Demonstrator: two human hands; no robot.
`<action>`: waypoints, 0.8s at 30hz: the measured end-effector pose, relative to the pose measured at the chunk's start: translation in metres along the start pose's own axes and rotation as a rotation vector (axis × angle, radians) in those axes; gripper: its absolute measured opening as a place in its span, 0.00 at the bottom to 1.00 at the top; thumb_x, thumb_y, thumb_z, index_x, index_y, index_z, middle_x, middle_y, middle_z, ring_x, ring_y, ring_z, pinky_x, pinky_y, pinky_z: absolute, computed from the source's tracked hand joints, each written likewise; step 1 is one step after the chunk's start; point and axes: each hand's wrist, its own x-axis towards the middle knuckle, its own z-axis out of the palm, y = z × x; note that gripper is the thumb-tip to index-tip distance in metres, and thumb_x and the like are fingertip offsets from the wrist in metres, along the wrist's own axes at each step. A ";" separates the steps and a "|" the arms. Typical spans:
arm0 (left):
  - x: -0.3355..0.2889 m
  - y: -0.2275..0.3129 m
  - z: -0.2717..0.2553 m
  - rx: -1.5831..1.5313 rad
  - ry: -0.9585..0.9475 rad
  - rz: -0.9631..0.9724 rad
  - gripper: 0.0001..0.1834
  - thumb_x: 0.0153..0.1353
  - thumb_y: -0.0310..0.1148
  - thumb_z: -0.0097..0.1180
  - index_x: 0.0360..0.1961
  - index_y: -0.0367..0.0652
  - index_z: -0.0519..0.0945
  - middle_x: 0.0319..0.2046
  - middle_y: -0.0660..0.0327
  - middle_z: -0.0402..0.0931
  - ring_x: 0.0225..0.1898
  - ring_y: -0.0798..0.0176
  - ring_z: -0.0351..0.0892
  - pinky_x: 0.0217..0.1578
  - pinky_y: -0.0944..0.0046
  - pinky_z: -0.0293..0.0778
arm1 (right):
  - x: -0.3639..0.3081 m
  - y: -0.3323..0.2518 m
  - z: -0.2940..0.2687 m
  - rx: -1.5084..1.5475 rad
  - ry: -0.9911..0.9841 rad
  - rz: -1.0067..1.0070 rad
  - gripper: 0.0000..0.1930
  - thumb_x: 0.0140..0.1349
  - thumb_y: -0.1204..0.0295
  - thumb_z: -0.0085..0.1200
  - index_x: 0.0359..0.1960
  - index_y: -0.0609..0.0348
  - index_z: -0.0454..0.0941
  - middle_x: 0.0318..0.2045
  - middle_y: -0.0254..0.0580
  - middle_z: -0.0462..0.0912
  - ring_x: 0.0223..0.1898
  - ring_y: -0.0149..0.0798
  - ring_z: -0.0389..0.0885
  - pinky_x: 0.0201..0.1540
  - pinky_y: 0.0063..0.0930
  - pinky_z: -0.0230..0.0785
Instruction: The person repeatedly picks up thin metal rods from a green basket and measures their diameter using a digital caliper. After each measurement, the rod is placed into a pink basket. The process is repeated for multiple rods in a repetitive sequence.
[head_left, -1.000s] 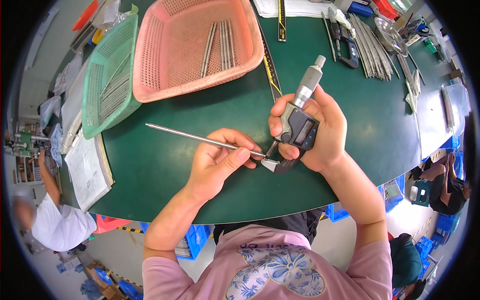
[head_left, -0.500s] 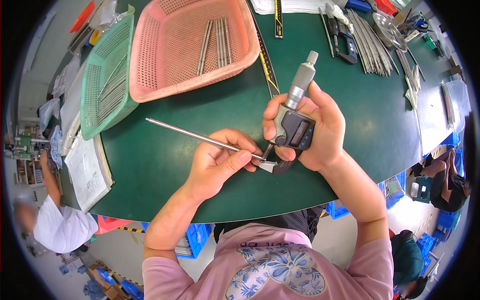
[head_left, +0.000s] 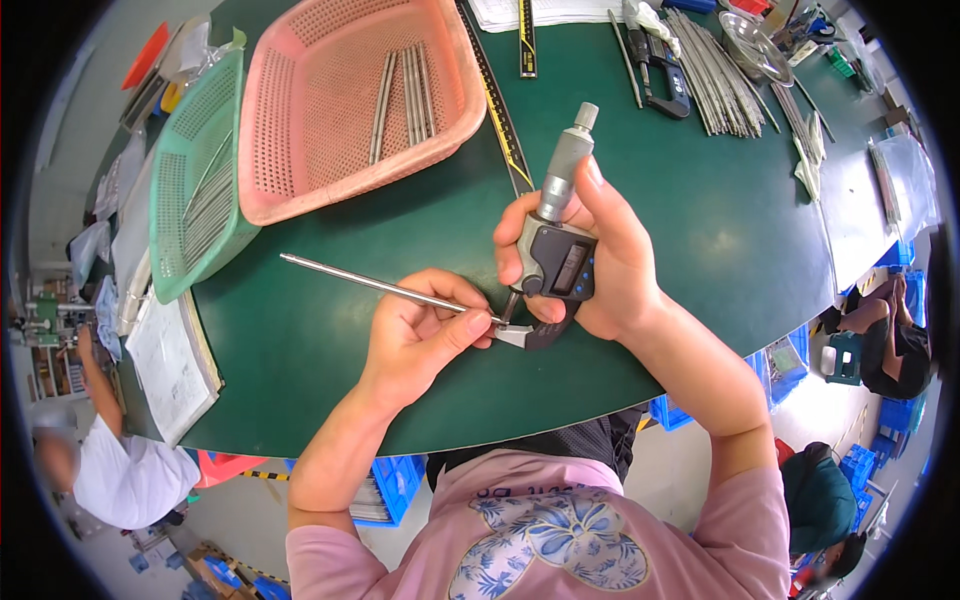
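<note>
My left hand pinches a thin metal rod between thumb and fingers. The rod slants up to the left over the green table, and its lower right end lies in the jaws of a digital micrometer. Wrapped round the grey and black micrometer is my right hand, its thumb along the barrel. The micrometer's thimble points up, and its small display faces me. Whether the jaws touch the rod is too small to tell.
A pink basket with several rods stands beyond my hands, beside a green basket of more rods. Far right lie a bundle of rods, another micrometer and a metal bowl. Papers lie left; a co-worker is beyond.
The whole view has shifted, so the table and baskets appear slightly further left. Both hands keep their hold on the rod and the micrometer, with the rod end still in the jaws.
</note>
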 end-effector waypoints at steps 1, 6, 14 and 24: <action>0.000 0.000 -0.001 -0.004 -0.007 0.008 0.06 0.54 0.24 0.55 0.32 0.35 0.71 0.28 0.60 0.74 0.29 0.69 0.75 0.32 0.70 0.73 | 0.000 0.000 0.000 -0.008 0.003 -0.001 0.33 0.60 0.43 0.26 0.31 0.64 0.72 0.20 0.42 0.75 0.11 0.30 0.66 0.15 0.21 0.60; 0.000 0.001 0.000 -0.017 -0.016 0.008 0.06 0.54 0.23 0.55 0.32 0.35 0.71 0.29 0.59 0.74 0.31 0.69 0.75 0.33 0.70 0.72 | 0.002 0.002 0.001 0.021 0.042 0.031 0.34 0.63 0.45 0.19 0.33 0.65 0.71 0.20 0.42 0.75 0.10 0.31 0.65 0.14 0.21 0.59; -0.002 0.000 -0.002 -0.054 -0.061 0.020 0.08 0.52 0.19 0.54 0.33 0.35 0.70 0.33 0.57 0.74 0.34 0.69 0.74 0.37 0.70 0.72 | 0.002 0.001 -0.001 0.113 0.022 0.119 0.34 0.58 0.42 0.25 0.32 0.66 0.71 0.20 0.43 0.76 0.10 0.31 0.65 0.14 0.21 0.59; -0.001 0.002 0.001 -0.060 -0.091 -0.004 0.09 0.52 0.20 0.55 0.34 0.35 0.70 0.33 0.58 0.73 0.34 0.70 0.74 0.36 0.71 0.72 | 0.001 0.001 -0.001 0.029 0.037 0.063 0.32 0.57 0.41 0.33 0.29 0.63 0.72 0.19 0.42 0.75 0.10 0.30 0.65 0.13 0.19 0.58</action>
